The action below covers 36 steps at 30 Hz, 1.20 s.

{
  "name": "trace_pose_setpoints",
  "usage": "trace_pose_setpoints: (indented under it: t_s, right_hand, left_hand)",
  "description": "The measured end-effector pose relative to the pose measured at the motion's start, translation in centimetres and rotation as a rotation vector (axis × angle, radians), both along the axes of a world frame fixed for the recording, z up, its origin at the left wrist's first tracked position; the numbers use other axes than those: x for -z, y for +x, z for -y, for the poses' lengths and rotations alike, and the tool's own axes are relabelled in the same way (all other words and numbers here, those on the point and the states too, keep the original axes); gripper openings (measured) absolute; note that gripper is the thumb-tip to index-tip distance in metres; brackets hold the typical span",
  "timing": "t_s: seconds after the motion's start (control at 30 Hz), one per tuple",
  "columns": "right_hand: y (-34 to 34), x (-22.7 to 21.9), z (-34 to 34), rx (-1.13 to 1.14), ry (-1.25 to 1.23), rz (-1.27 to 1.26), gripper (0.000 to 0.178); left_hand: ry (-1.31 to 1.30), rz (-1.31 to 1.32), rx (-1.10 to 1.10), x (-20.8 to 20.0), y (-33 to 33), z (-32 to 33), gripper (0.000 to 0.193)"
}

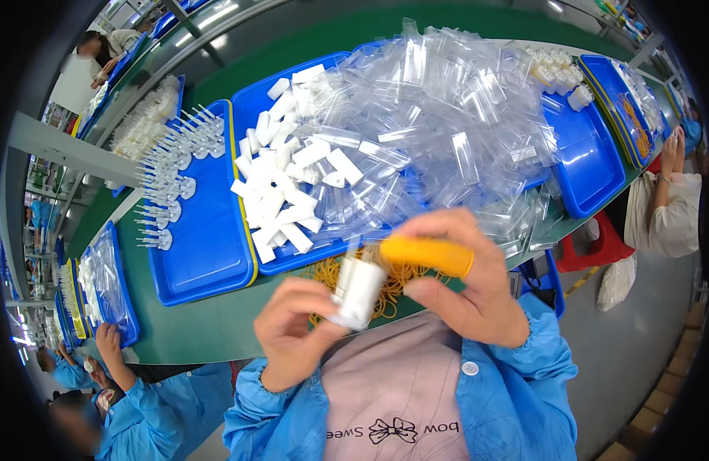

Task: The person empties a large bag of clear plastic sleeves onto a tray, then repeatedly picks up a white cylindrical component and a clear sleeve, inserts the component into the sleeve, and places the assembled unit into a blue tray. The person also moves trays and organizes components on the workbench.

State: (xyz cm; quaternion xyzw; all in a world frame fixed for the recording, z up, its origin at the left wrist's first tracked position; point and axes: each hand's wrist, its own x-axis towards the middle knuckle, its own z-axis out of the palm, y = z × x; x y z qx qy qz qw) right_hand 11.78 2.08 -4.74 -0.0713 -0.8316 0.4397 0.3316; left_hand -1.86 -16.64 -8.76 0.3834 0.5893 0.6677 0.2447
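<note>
My left hand [297, 326] is closed on a white cylindrical plastic part [360, 292] with a flat flange at its near end, tilted in front of my chest. Thin prongs stick out of its far end, slightly blurred. My right hand [481, 296] is just to the right, thumb and index finger spread apart with nothing visible between them. An orange finger cot [431, 256] covers its index finger, whose tip points at the part's far end; whether it touches cannot be made out. Beneath both hands lies a heap of tan rubber bands [390, 296].
A blue tray [204, 261] at left holds rows of white pronged parts [166, 188]. White blocks [281, 196] and a big pile of clear plastic sleeves [462, 115] fill the middle trays. Another blue tray [585, 165] stands right. Co-workers in blue sleeves [166, 403] sit at left.
</note>
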Motion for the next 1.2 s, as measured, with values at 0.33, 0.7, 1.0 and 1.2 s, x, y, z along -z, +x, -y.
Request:
trace_pose_setpoints:
  t_s: [0.33,0.7,1.0,1.2]
  right_hand:
    - [-9.6,0.0,-1.9,0.194,0.756,0.447,0.023]
    - [-7.6,0.3,1.6,0.004,-0.177,0.064,0.01]
    - [-4.9,0.6,1.8,-0.141,-0.938,-0.044,0.03]
    - [-4.6,1.5,0.8,-0.173,-1.085,-0.063,0.033]
  left_hand:
    - [0.305,0.39,-0.358,0.9,-3.3,1.8,0.029]
    - [0.252,0.335,-0.286,1.0,-4.2,3.5,0.023]
    - [0.229,0.25,-0.014,0.4,-2.0,3.6,0.008]
    - [0.192,0.238,0.037,0.0,-1.7,3.0,0.013]
